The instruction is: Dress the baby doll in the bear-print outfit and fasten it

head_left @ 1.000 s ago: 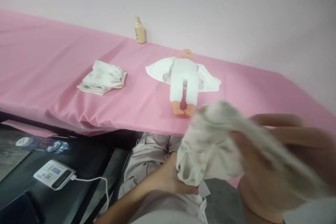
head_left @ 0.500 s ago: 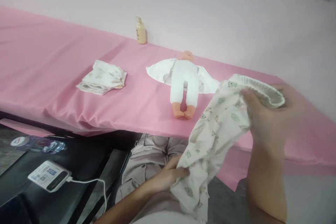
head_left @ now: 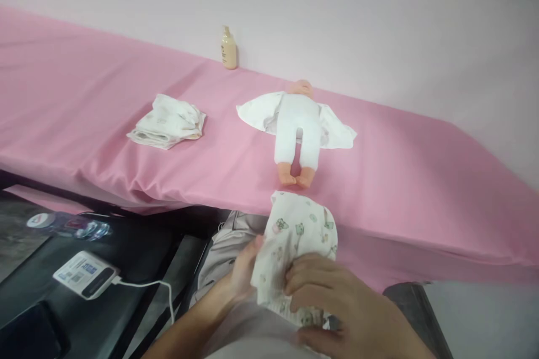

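White baby pants (head_left: 305,230) with small green and pink prints hang in front of my lap, at the near edge of the table. At their left side, my left hand (head_left: 244,269) grips the edge, with its fingers partly behind the fabric. My right hand (head_left: 332,297) lies over the lower part, fingers curled onto the cloth and thumb below. Beyond them, a baby doll (head_left: 297,123) in a white outfit lies on its back, feet toward me, its white sleeves spread to both sides.
A folded stack of white printed cloth (head_left: 168,123) lies left of the doll on the pink table cover (head_left: 404,179). A pump bottle (head_left: 228,50) stands by the wall. At lower left, a black seat (head_left: 138,258) carries a plastic bottle (head_left: 69,225), a white cabled device (head_left: 86,275) and a dark phone-like object (head_left: 31,328).
My right hand has come down and left from the raised waistband to the lower part of the pants. The pants, stretched out diagonally before, are now gathered shorter between both hands.
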{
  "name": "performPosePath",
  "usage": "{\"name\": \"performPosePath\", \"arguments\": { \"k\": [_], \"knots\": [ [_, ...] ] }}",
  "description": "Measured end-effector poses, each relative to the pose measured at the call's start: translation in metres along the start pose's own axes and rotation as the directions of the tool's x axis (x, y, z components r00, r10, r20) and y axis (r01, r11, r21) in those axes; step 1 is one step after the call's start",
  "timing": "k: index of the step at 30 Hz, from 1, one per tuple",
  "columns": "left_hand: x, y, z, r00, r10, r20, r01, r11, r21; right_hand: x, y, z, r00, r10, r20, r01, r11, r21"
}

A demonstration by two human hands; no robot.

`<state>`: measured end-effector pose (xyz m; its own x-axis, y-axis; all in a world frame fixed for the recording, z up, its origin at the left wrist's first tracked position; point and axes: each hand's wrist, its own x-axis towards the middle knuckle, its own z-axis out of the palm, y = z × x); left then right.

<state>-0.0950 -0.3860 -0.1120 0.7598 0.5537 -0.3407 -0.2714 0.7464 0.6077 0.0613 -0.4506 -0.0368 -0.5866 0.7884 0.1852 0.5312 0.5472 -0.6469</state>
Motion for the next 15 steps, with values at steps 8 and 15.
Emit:
{"name": "performPosePath", "arguments": {
  "k": [8, 15],
  "knots": [
    [0.048, 0.111, 0.023, 0.784, 0.553, -0.282, -0.481, 0.828, 0.288, 0.015, 0.039, -0.014, 0.899, -0.15, -0.411, 0.173, 0.985, 0.019],
    [0.121, 0.328, -0.042, 0.534, 0.844, -0.058, -0.647, 0.452, 0.615, 0.001, 0.097, -0.041, 0.774, -0.003, -0.633, 0.069, 0.994, 0.08]
  ]
}}
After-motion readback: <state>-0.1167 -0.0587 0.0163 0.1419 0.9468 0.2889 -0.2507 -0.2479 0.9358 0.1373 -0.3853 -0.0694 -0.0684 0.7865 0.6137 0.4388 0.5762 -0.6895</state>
